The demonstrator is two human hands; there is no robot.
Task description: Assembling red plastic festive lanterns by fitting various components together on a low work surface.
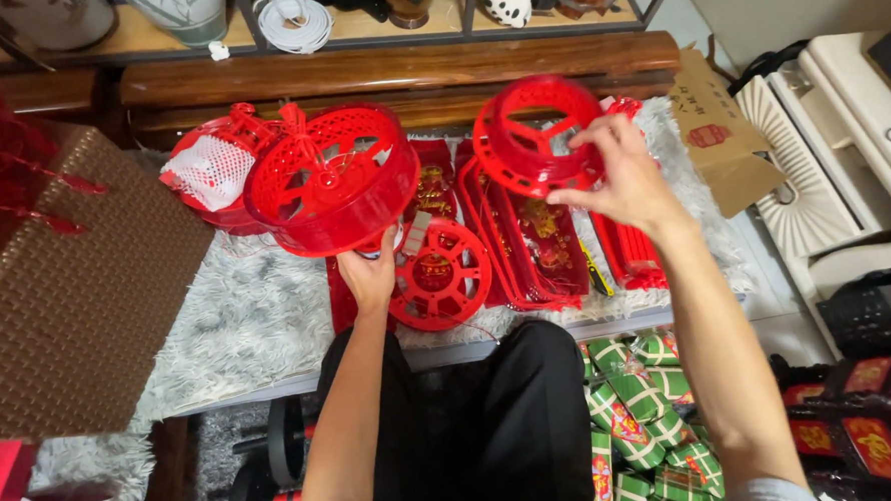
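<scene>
A: Fig. 1, head view. What does the left hand hold?

B: It is closed on the lower rim of a large red plastic drum frame, tilted so that its open spoked face shows, raised above the shaggy grey mat near the mat's middle.

A: And the right hand?

B: Its fingers pinch the rim of a smaller red spoked ring, lifted over the far right part of the mat.

A: What lies beneath?

B: A flat red spoked wheel rests near the front edge, just beside the left hand. A stack of red panels with gold print lies right of it, under the right hand. A red frame wrapped in white netting sits at the far left corner, behind the drum frame.

A: Beyond the mat?

B: A brown cardboard box stands at its right edge; green and red packets lie on the floor.
</scene>
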